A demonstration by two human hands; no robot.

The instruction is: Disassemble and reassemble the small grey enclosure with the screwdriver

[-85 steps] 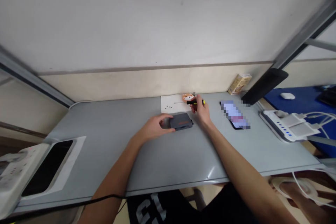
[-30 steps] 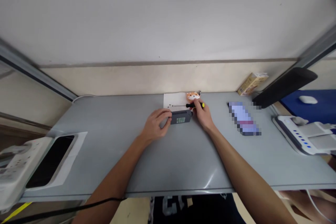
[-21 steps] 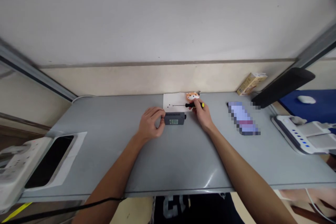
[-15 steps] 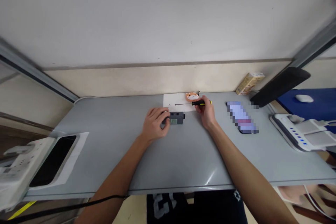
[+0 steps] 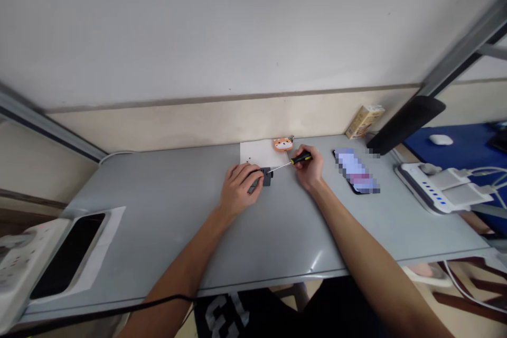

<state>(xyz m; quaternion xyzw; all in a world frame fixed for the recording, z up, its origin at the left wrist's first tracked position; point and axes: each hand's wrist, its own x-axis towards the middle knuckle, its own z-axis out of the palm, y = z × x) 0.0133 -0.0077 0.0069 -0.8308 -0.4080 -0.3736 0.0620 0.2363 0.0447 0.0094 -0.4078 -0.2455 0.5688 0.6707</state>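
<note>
On the grey table, my left hand point(image 5: 240, 185) is wrapped over a small dark grey vented box point(image 5: 266, 178), covering its left part. My right hand point(image 5: 309, 168) grips a screwdriver point(image 5: 301, 157) by its black and yellow handle. The thin metal shaft points left, and its tip reaches the right end of the box; whether it sits on a screw is too small to tell. Just behind lies a white sheet of paper point(image 5: 259, 151) with a few tiny dark specks on it. An orange animal-face case point(image 5: 283, 144) rests at the paper's right edge.
Right of my hand lies a phone point(image 5: 356, 171) with a lit, blurred screen. A carton point(image 5: 364, 121) and a tall black object point(image 5: 407, 124) stand behind it. A white power strip point(image 5: 428, 187) sits far right; another phone point(image 5: 69, 253) lies far left beside a white socket block point(image 5: 27, 269).
The screwdriver's tip has moved from over the paper to the box's right end. My left hand has shifted right along the box. The whole view has turned slightly.
</note>
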